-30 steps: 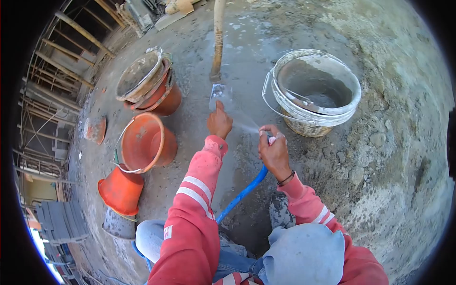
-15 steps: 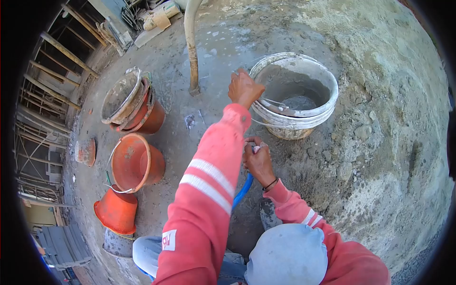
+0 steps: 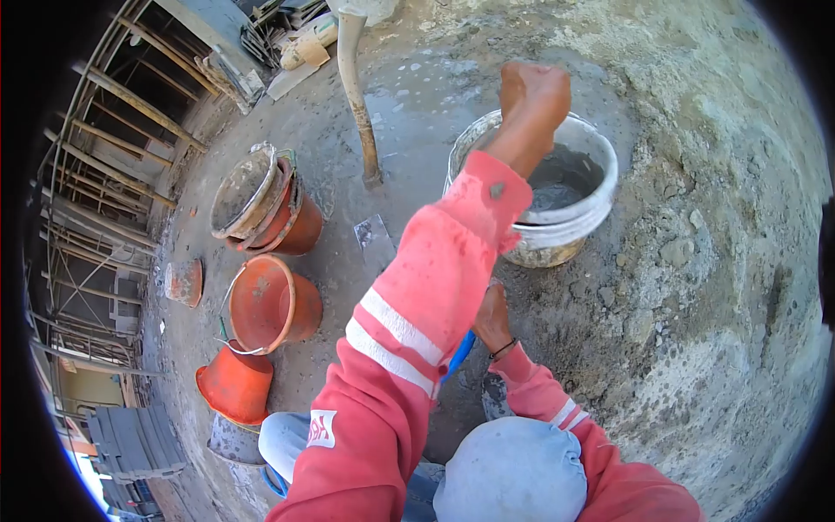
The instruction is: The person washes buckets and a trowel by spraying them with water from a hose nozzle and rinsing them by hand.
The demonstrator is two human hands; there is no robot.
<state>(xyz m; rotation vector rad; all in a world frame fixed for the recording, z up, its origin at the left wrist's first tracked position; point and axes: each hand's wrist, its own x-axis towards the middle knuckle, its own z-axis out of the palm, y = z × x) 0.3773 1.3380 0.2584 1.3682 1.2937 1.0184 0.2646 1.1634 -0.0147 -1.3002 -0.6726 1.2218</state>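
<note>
My left hand (image 3: 537, 91) is raised over the far side of the white bucket (image 3: 600, 187), its fingers curled; whether it grips the bucket's handle or anything else is not visible. Wet grey residue coats the bucket's inside. Lower down, my right hand (image 3: 493, 317) is partly hidden behind my left sleeve, and its fingers are mostly covered. The blue hose (image 3: 459, 355) runs up to it from below. A small flat plate (image 3: 374, 242) lies on the wet ground left of the bucket.
A stack of dirty buckets (image 3: 300, 224) stands at the left, with an orange bucket (image 3: 277, 304) and a tipped orange one (image 3: 237, 384) nearer me. A wooden pole (image 3: 358, 104) rises beyond the plate. Rough rubble ground (image 3: 696, 287) spreads right; poles line the far left.
My left hand has moved from the small plate to the white bucket and up over it. My right hand has shifted slightly down and is now partly covered by my left sleeve. Water spray no longer shows.
</note>
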